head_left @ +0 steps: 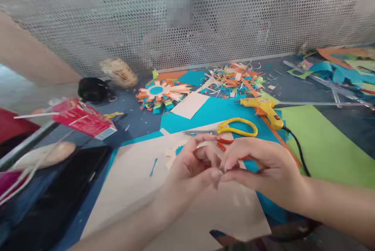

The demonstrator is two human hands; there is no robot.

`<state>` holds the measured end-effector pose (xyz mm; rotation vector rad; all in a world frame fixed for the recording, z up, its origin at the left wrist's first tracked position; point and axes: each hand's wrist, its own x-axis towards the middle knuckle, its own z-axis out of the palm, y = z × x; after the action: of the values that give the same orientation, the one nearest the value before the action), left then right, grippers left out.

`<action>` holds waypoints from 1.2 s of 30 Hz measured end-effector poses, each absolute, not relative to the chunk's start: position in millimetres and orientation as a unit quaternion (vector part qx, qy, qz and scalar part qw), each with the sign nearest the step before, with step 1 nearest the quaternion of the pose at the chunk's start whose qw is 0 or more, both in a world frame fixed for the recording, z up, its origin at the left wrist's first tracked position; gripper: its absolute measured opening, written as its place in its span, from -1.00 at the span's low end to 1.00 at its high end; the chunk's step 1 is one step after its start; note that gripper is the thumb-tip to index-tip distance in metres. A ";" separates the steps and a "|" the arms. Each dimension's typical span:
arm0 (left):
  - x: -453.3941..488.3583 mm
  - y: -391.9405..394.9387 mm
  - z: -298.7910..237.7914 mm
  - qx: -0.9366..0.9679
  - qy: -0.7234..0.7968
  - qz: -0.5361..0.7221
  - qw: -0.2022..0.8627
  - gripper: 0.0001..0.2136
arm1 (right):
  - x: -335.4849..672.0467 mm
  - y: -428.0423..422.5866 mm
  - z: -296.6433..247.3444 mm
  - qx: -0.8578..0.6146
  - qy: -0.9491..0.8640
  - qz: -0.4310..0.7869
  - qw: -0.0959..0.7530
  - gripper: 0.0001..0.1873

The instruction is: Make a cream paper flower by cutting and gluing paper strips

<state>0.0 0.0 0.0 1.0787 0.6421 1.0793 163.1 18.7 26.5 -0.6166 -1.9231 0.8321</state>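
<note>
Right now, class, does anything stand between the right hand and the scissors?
Nothing visible stands between the right hand and the handle end of the scissors. A red object lies left of that path, close to the scissors on their near side.

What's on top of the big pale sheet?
Short blue strip, pale-and-blue cutout, blades of yellow-handled scissors, something red. The left hand hides part of the cutout; what lies behind it and the right hand can't be seen.
</note>
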 end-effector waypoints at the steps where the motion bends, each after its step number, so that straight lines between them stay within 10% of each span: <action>1: -0.3 0.1 0.4 0.482 0.286 0.482 0.673 -0.63 | 163.5 18.1 27.4 -0.245 -0.784 0.342 0.456 -0.91; 14: -13.6 2.7 6.1 0.629 0.312 0.524 0.481 -0.59 | 165.8 17.2 31.1 -0.240 -0.812 0.317 0.427 -0.94; 36: -13.3 17.3 -2.2 0.594 0.262 0.541 0.534 -0.48 | 167.3 19.3 31.1 -0.208 -0.828 0.334 0.399 -0.93</action>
<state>-13.3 17.3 -2.2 1.4165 0.6234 1.2901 167.3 19.3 31.1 -0.5262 -2.0956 0.8448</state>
